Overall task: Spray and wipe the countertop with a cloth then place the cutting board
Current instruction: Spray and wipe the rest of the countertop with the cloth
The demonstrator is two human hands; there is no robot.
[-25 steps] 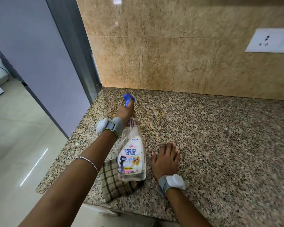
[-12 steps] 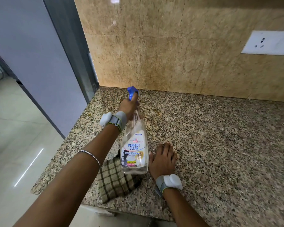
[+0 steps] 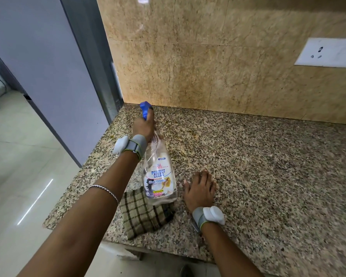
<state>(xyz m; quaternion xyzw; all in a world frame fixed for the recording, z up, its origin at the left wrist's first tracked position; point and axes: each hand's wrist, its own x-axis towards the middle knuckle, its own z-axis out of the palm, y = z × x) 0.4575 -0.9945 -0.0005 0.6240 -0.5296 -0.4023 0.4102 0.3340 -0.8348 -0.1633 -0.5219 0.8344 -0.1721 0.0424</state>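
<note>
Head view. The task looks to be at its first step, the spraying. The left hand (image 3: 143,127) is wrapped round the neck of the bottle (image 3: 159,176), fingers clamped on it, with one fingertip lying up along the blue spray head (image 3: 145,108). Whether the trigger is being squeezed cannot be told, and no mist or wet patch shows on the countertop (image 3: 268,176). Just past those fingers, toward the wall, the stone carries some yellowish marks.

The wiping seems not begun: the cloth (image 3: 144,216) lies folded near the front edge, behind the left fingers and under the forearm, with neither hand touching it. No cutting board is in view, so that step is left as well.

The left arm reaches forward, nearly straight. The bottle is tilted, its base back toward the person and over the cloth, its head aimed at the far left corner. Whether the base touches the cloth cannot be told.

The right hand (image 3: 200,189) rests palm down on the countertop beside the bottle's base, fingers straight and close together, pointing toward the wall and holding nothing. It looks like a brace.
</note>
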